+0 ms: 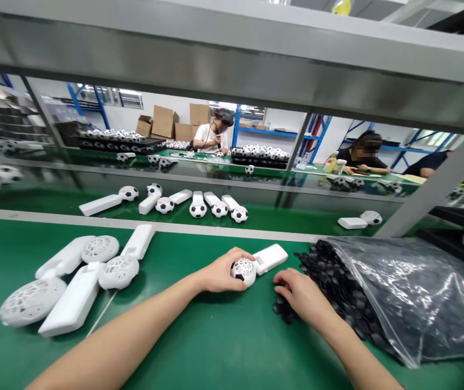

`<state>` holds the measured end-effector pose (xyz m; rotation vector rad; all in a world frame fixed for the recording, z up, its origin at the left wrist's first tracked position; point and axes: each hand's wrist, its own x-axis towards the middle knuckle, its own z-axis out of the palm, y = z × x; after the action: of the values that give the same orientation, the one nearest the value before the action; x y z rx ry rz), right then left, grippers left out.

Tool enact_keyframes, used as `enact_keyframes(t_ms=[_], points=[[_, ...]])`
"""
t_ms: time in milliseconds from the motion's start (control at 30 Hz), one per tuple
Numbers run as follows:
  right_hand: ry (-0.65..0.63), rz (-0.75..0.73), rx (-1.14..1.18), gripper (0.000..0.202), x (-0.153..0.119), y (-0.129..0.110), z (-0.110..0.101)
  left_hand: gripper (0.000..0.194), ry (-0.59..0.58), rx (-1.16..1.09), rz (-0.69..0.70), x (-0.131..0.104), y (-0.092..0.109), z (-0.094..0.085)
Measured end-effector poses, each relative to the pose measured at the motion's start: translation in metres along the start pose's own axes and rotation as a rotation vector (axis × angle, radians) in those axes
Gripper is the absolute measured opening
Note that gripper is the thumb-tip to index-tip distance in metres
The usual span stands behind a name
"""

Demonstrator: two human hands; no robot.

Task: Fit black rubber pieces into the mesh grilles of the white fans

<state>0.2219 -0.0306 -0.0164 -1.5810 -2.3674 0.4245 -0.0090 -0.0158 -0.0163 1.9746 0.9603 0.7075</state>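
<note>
My left hand [227,271] is wrapped around the football-patterned head of a white handheld fan [271,259], which lies on the green work surface with its handle pointing right and away. Black patches show on the fan's round grille. Just right of it, my right hand [299,295] is low over the edge of a heap of small black pieces [347,295]. Its fingers are curled together, and whatever may be between the fingertips is hidden. The heap spills from a clear plastic bag [430,298] on the right.
Several plain white fans [73,295] lie at left, with a thin stick [102,313] beside them. Beyond a pale rail [199,230], patterned fans [198,205] lie on a green strip. A metal shelf beam [232,59] crosses overhead. Co-workers [211,138] sit across.
</note>
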Motion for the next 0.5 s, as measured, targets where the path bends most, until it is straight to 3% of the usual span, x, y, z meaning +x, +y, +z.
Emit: enact_keyframes(t_ms=[200,367,500], points=[[0.003,0.030,-0.089,0.030,0.001,0.013,0.000,0.048,0.100,0.021,-0.040,0.001,0.004,0.006],[0.047,0.003,0.009,0.023,0.003,0.020,-0.002,0.045,0.072,0.054,-0.051,0.001,0.009,0.003],[0.158,-0.041,0.144,0.014,0.003,0.012,-0.006,0.040,0.176,0.127,-0.115,0.002,0.008,0.008]])
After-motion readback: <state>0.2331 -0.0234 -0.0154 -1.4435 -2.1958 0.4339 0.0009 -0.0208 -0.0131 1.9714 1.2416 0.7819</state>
